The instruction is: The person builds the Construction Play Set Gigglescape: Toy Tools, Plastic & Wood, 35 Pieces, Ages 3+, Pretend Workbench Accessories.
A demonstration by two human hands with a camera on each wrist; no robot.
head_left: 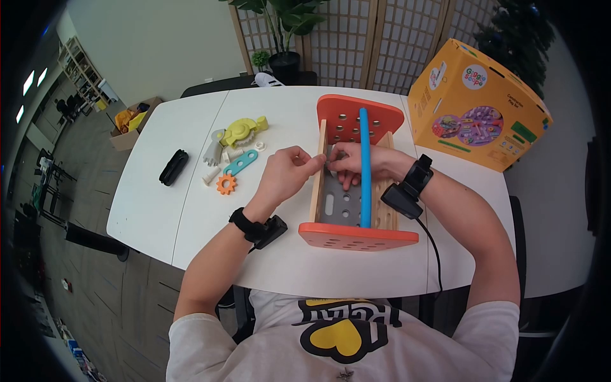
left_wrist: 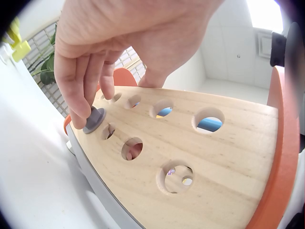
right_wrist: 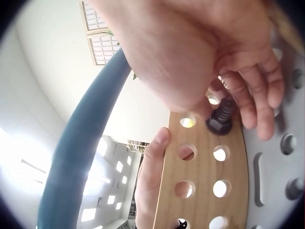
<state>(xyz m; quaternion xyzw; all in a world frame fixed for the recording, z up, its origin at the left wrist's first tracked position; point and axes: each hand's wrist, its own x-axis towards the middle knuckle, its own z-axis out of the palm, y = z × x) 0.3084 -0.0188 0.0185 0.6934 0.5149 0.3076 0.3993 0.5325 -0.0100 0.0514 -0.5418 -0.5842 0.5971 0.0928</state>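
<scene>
A toy toolbox with orange end panels [head_left: 356, 237], wooden sides and a blue bar handle [head_left: 365, 172] stands before me. My left hand [head_left: 285, 177] is at its left wooden side panel [left_wrist: 209, 157]. In the left wrist view its fingertips hold a grey hexagonal bolt head [left_wrist: 95, 120] against the panel's outer face, with the thumb at the top edge. My right hand [head_left: 379, 162] reaches inside, under the handle. Its thumb and index finger pinch around a dark grey nut [right_wrist: 219, 125] on the threaded bolt end [right_wrist: 226, 108], against the panel's inner face; the fingertips are partly hidden.
Left on the white table [head_left: 153, 210] lie a yellow-green toy saw tool [head_left: 240, 132], a teal link strip [head_left: 240, 163], an orange gear [head_left: 226, 184], pale screws [head_left: 210, 176] and a black case [head_left: 174, 167]. A large yellow box [head_left: 477, 105] stands at the right.
</scene>
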